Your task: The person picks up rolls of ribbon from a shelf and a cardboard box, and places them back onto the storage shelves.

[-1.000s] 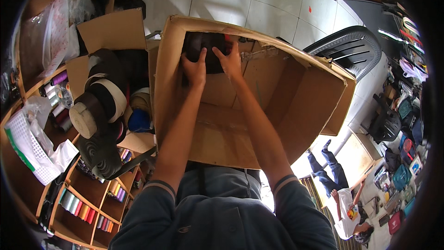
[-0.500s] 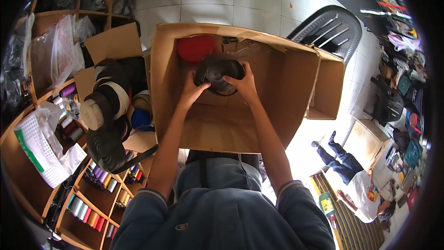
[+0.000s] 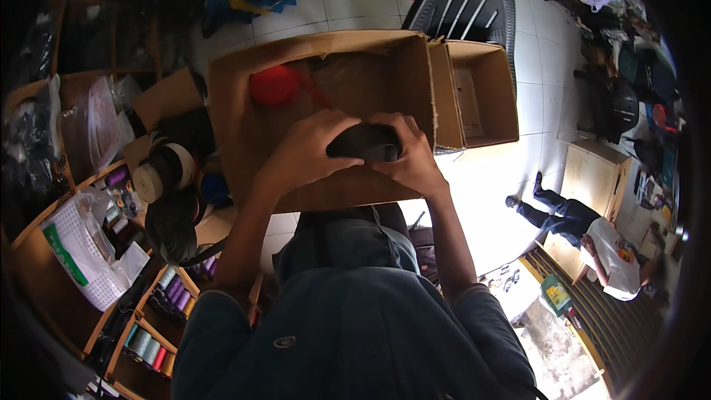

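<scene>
Between my two hands is a roll of black webbing (image 3: 364, 142), held over the near part of a large open cardboard box (image 3: 326, 196). My left hand (image 3: 307, 150) wraps its left side, with the thumb along the near edge. On the other side my right hand (image 3: 409, 155) grips it with curled fingers. Inside the box, toward the far left, lies a red roll (image 3: 274, 86) with a loose red end trailing right.
A smaller cardboard box (image 3: 485, 96) adjoins the large one on the right, before a black chair (image 3: 463, 7). On the left are rolls of strap (image 3: 167, 170) and shelves with thread spools (image 3: 148, 344). A person (image 3: 585, 237) is at far right.
The black roll has come nearer to me and tipped, its coiled face no longer showing. My hands have moved round its sides. The boxes have shifted left in view.
</scene>
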Demonstrator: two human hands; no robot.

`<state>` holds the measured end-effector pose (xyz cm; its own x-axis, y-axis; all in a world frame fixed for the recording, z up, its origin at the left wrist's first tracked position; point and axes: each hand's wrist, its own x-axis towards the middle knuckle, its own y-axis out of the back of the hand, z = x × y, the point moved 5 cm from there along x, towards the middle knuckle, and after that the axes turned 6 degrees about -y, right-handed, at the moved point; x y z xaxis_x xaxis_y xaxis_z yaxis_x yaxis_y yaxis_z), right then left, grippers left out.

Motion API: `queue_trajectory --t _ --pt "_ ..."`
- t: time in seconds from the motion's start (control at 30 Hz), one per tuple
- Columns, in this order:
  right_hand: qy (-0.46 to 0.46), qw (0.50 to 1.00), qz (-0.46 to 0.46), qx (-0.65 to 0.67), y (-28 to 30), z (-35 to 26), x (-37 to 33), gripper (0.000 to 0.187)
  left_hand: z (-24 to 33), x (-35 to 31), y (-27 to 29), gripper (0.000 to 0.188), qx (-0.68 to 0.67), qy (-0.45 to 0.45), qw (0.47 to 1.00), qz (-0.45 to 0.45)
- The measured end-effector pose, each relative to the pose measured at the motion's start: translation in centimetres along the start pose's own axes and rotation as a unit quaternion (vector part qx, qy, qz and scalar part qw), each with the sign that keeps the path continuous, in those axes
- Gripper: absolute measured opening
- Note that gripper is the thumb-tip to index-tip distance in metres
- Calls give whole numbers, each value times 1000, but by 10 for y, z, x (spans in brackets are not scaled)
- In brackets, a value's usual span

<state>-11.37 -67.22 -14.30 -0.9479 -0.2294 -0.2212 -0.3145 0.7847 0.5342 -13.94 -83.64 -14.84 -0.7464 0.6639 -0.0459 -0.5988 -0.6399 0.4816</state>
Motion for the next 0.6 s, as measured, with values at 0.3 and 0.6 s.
queue_trajectory --t 0.3,0.6 --pt "140 981 135 20 83 -34 -55 66 112 0 7 53 -4 -69 993 96" --pt "67 978 110 164 142 -43 -90 62 155 -3 -13 62 -94 -24 975 198"
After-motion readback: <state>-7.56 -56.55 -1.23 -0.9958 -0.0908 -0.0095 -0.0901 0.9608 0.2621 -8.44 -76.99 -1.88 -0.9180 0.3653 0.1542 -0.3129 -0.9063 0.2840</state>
